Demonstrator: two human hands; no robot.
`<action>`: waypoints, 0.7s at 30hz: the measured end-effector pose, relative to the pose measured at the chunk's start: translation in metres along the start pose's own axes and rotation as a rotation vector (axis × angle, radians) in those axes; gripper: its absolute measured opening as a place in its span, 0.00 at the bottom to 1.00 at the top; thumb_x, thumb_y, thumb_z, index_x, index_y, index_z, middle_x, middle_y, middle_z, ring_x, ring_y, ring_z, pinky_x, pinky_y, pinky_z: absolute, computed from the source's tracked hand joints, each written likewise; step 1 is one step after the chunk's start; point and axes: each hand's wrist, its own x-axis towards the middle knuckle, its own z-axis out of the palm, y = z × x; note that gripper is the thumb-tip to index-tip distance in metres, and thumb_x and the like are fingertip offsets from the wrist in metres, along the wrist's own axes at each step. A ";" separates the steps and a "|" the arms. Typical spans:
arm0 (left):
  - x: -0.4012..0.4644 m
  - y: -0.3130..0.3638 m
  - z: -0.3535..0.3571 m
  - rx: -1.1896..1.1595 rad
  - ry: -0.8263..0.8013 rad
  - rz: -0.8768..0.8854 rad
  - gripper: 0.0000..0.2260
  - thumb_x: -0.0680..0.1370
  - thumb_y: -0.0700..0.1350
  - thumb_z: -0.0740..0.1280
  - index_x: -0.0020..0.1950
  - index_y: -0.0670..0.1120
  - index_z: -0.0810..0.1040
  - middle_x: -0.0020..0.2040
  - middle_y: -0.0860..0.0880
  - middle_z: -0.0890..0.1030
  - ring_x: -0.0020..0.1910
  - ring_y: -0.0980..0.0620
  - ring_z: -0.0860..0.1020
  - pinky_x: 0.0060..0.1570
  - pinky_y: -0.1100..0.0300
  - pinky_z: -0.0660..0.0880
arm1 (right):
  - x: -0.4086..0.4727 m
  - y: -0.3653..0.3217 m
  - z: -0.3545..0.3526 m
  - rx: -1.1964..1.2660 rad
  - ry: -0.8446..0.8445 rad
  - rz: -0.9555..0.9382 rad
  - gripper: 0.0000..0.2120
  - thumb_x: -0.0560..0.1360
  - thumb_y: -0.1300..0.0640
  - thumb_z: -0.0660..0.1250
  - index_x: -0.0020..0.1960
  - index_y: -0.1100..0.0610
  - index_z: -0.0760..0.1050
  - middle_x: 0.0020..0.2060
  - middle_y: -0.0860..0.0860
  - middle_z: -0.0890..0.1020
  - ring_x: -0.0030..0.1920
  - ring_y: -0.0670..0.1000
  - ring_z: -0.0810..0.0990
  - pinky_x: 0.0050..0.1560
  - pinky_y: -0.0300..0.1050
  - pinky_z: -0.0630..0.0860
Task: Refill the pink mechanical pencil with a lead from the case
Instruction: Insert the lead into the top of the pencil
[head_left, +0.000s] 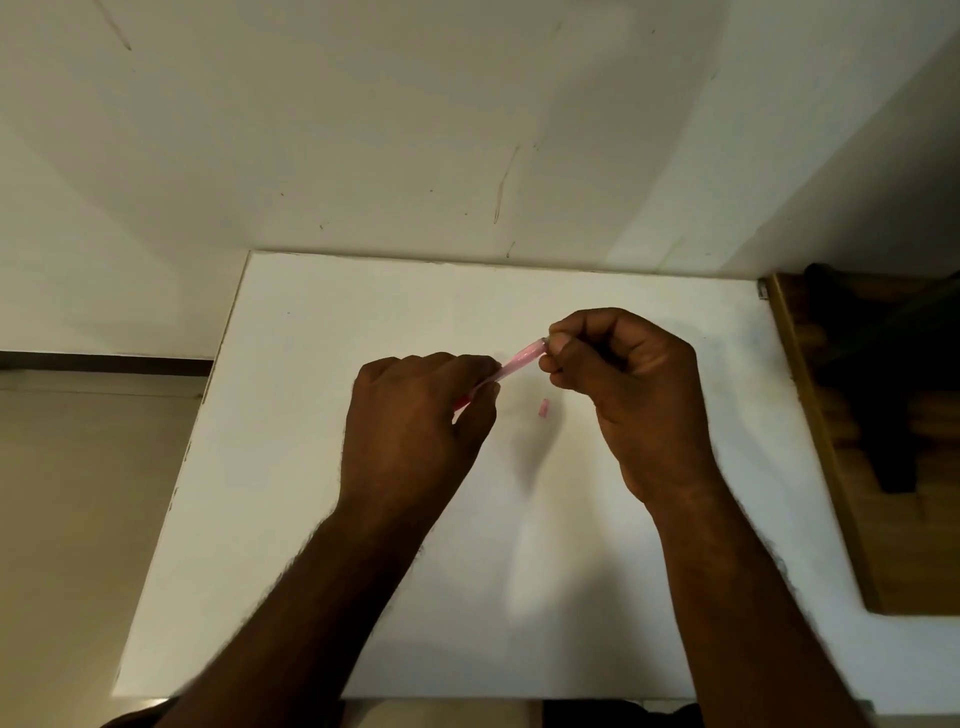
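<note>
The pink mechanical pencil (517, 362) is held tilted above the white table (311, 467), its upper end pointing up and to the right. My left hand (415, 415) grips its lower part. My right hand (623, 384) pinches the pencil's top end between thumb and fingers; whatever small part is between those fingertips is hidden. A small pink cap (544, 407) lies on the table just below the pencil, between my hands. The lead case is not visible.
The table stands against a white wall (415, 130). A wooden surface (883, 467) with a dark object on it adjoins the table's right edge. Beige floor shows on the left.
</note>
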 end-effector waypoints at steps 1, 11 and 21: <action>0.000 -0.001 0.000 0.031 -0.010 0.016 0.08 0.79 0.47 0.67 0.53 0.49 0.85 0.37 0.53 0.85 0.36 0.47 0.82 0.45 0.46 0.76 | 0.000 0.001 0.000 -0.035 -0.011 -0.015 0.06 0.74 0.58 0.72 0.45 0.48 0.85 0.41 0.51 0.88 0.44 0.57 0.88 0.50 0.54 0.84; 0.002 -0.003 0.000 0.055 -0.018 -0.003 0.08 0.79 0.46 0.68 0.55 0.49 0.85 0.40 0.53 0.86 0.38 0.46 0.82 0.47 0.46 0.76 | 0.000 0.009 -0.001 -0.133 0.008 -0.080 0.05 0.77 0.58 0.73 0.50 0.49 0.85 0.42 0.50 0.88 0.42 0.55 0.88 0.46 0.54 0.85; 0.001 -0.003 0.001 -0.004 -0.015 -0.032 0.08 0.79 0.46 0.69 0.55 0.49 0.85 0.41 0.53 0.86 0.39 0.47 0.82 0.46 0.45 0.77 | -0.007 0.037 0.014 -0.991 0.012 0.071 0.12 0.77 0.50 0.72 0.59 0.50 0.83 0.51 0.49 0.86 0.52 0.52 0.84 0.54 0.44 0.76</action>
